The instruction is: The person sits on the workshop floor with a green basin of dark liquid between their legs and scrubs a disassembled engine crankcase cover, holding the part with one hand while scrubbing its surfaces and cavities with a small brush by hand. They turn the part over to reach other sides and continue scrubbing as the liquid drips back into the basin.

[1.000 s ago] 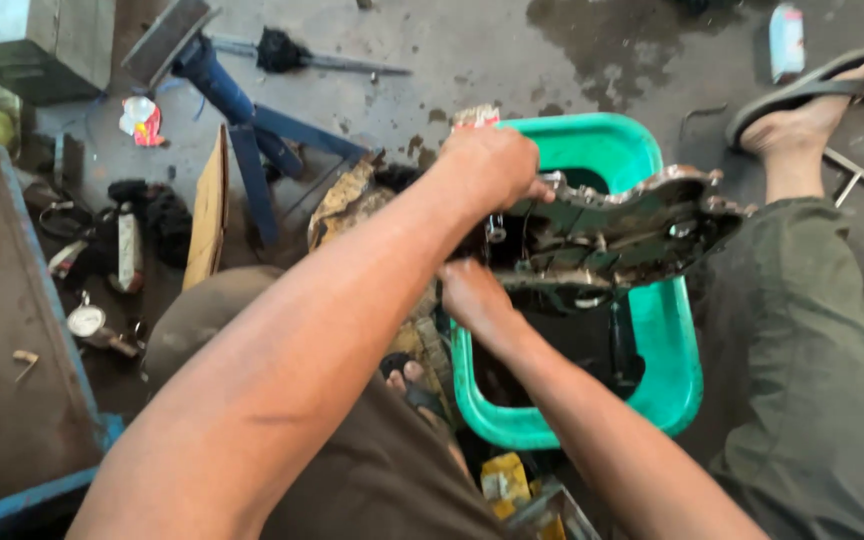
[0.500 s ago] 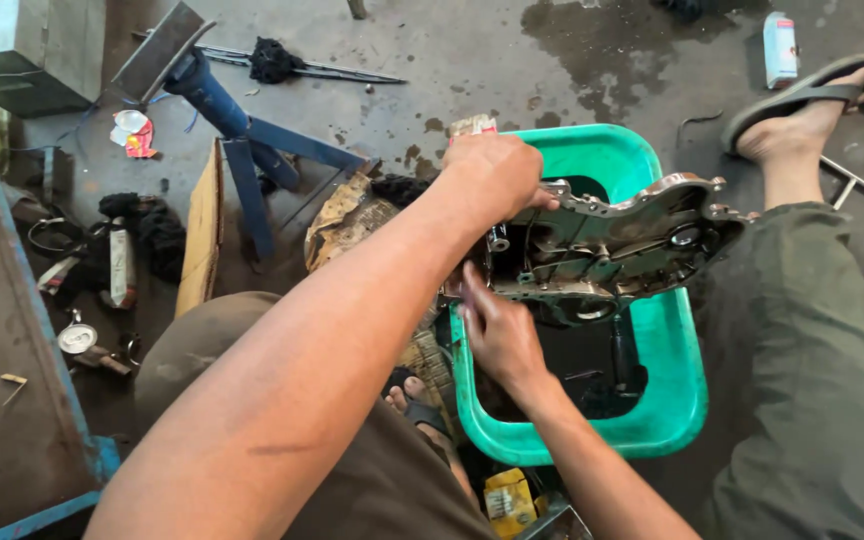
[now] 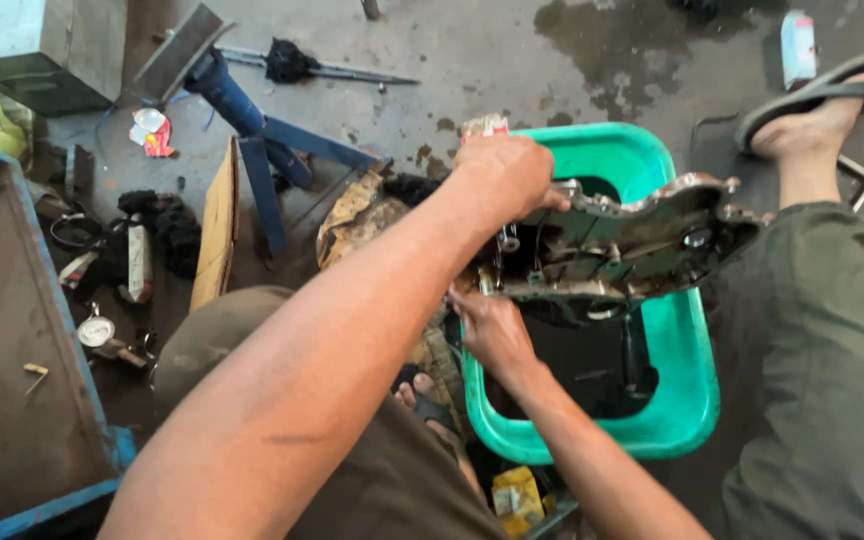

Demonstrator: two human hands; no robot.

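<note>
We see the left hand (image 3: 502, 180) closed in a fist over the upper left edge of the oily metal engine cover (image 3: 632, 245), fingers wrapped tight on its rim. The right hand (image 3: 490, 330) sits at the cover's lower left edge, fingers curled against it; we cannot tell whether it grasps or only touches. The cover is held level above the green plastic basin (image 3: 687, 400), which contains dark liquid. A sandalled foot (image 3: 822, 110) rests on the concrete floor (image 3: 472, 50) beyond the basin.
</note>
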